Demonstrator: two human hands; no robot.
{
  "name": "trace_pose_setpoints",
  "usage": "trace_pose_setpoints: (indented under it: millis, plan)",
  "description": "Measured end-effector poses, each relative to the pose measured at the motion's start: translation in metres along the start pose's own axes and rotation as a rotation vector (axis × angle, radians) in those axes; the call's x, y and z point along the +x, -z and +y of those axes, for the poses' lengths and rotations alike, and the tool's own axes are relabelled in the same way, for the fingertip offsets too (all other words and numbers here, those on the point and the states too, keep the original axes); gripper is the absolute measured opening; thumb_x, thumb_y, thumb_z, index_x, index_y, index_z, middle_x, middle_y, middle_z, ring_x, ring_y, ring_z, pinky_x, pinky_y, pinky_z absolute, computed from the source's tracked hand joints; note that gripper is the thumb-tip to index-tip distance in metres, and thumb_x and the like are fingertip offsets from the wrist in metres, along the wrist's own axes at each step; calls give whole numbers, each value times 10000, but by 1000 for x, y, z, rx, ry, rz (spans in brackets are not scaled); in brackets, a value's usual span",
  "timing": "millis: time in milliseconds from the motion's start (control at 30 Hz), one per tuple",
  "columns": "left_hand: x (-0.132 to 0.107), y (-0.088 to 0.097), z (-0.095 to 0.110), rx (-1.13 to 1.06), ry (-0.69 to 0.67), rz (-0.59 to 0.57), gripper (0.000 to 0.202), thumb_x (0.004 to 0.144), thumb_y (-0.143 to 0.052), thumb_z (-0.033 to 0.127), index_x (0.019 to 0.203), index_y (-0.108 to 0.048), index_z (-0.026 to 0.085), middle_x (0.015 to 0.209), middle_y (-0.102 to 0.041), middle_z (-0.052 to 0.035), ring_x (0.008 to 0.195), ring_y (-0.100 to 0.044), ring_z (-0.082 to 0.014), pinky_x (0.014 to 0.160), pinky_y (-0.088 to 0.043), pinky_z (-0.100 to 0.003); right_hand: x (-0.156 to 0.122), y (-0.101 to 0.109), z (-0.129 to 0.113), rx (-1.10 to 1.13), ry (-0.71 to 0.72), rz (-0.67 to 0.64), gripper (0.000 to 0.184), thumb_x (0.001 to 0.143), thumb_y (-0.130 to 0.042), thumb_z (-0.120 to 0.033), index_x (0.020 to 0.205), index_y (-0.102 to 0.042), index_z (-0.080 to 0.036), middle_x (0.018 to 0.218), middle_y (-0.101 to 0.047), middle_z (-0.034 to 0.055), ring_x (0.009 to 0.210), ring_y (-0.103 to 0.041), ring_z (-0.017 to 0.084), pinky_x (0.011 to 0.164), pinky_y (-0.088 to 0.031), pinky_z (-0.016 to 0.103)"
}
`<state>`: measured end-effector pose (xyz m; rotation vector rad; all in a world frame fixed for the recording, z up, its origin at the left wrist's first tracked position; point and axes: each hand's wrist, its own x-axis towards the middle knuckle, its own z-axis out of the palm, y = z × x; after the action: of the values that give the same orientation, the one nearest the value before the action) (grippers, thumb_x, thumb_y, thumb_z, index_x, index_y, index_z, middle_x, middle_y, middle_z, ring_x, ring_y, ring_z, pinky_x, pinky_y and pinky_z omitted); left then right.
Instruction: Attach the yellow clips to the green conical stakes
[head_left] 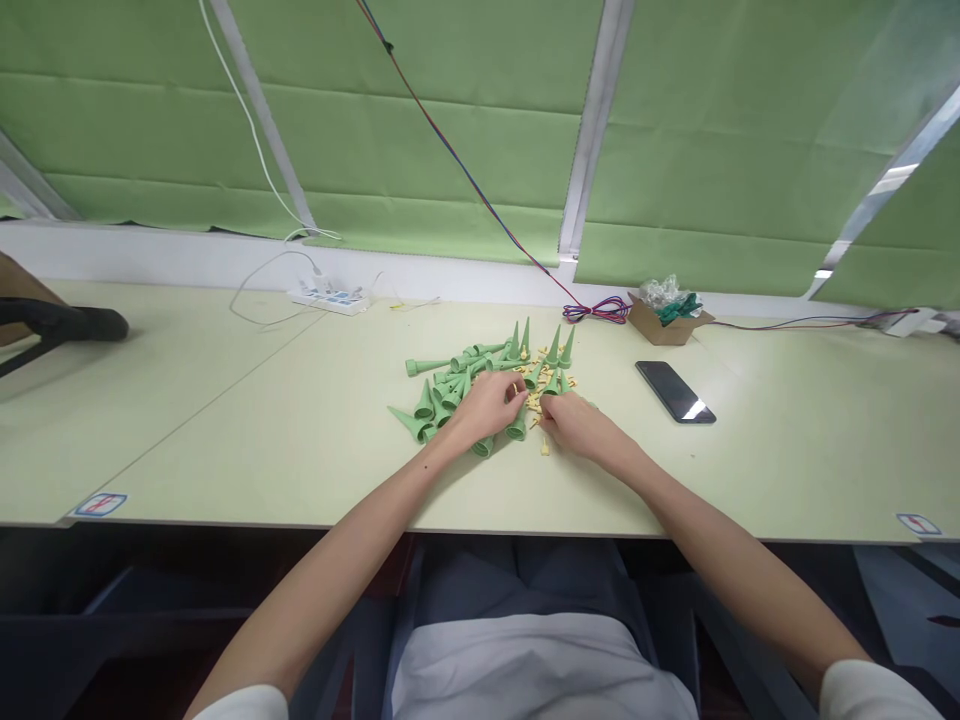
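Observation:
Many hollow green plastic spikes point(424, 403) lie in a loose pile on the table, and a few stand point up. Small yellow plastic pieces point(545, 447) are scattered at the right side of the pile. My left hand point(489, 408) is over the pile with its fingers curled together; a speck of yellow shows at the fingertips, but what they hold is too small to make out. Close by on the right, my right hand point(576, 422) is closed, its fingertips down at the yellow pieces. Its own fingers hide whatever is in them.
A black phone point(676, 391) lies to the right. Behind it is a small cardboard box point(660, 325) with clear and green plastic, beside a coiled cable point(598, 310). A white power strip point(328, 298) sits at the back left. A black object point(67, 320) juts in at far left.

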<state>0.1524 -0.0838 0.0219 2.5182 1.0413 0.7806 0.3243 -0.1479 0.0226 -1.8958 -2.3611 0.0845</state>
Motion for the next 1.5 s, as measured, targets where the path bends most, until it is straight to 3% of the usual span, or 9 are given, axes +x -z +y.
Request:
trace_pose_setpoints:
  millis: [133, 233, 400, 533, 800, 933, 1033, 1200, 1500]
  plan:
    - [0, 0, 1, -3, -4, -3, 203, 896, -512, 265, 795, -666, 179, 731, -681, -27, 680, -588, -182, 681, -409, -303, -6, 9, -3, 90, 17, 16, 152, 923, -539, -232, 780, -510, -191, 780, -639, 98, 737, -582, 224, 571, -271, 298]
    - [0, 0, 1, -9, -8, -5, 202, 897, -512, 260, 787, -659, 177, 733, -683, -27, 682, -586, -179, 675, -407, -298, -12, 15, -8, 212, 50, -81, 168, 865, -642, -312, 830, -526, -195, 779, -646, 67, 713, -574, 200, 568, -291, 278]
    - [0, 0, 1, 3, -11, 8, 196, 891, -517, 254, 777, -655, 175, 734, -682, -26, 675, -583, -174, 662, -408, -295, -14, 12, -14, 276, 121, -195, 97, 823, -618, -184, 782, -531, -185, 752, -638, 42, 741, -566, 170, 591, -323, 247]
    - [1, -2, -1, 4, -15, 16, 194, 889, -518, 250, 772, -654, 177, 719, -677, -14, 656, -577, -166, 660, -409, -295, -9, 15, -12, 173, 102, -172, 117, 835, -542, -128, 730, -525, -178, 738, -630, 57, 702, -550, 166, 559, -292, 261]
    - [2, -3, -4, 19, 5, 32, 188, 890, -527, 251, 781, -661, 177, 736, -683, -20, 648, -578, -165, 624, -391, -291, 26, 34, 2, -3, -83, -7, 154, 938, -495, -220, 915, -629, -148, 964, -682, 141, 877, -623, 232, 635, -350, 279]
    - [3, -3, -4, 31, 4, 42, 183, 894, -532, 252, 791, -664, 178, 745, -689, -22, 652, -583, -169, 625, -391, -293, 37, 36, 10, -14, -74, 76, 174, 950, -499, -246, 981, -642, -152, 988, -692, 143, 927, -622, 243, 677, -369, 284]
    - [3, -4, -5, 31, 5, 47, 178, 894, -534, 248, 792, -663, 180, 740, -689, -19, 647, -581, -168, 625, -393, -292, 37, 36, 16, 3, -11, 114, 169, 942, -505, -244, 931, -657, -173, 916, -704, 103, 868, -619, 219, 664, -355, 279]
    - [2, -4, -6, 29, 5, 50, 179, 894, -540, 261, 787, -661, 183, 737, -685, -12, 642, -577, -164, 623, -394, -292, 29, 33, 19, -46, -19, 79, 243, 940, -499, -271, 795, -673, -183, 816, -701, 87, 788, -612, 207, 600, -317, 282]
    - [2, -4, -4, 35, 6, 42, 196, 895, -532, 254, 767, -663, 186, 725, -688, -14, 647, -588, -170, 633, -390, -299, 25, 24, 11, -128, -68, -5, 183, 883, -559, -289, 869, -690, -162, 924, -706, 127, 799, -646, 224, 608, -366, 278]
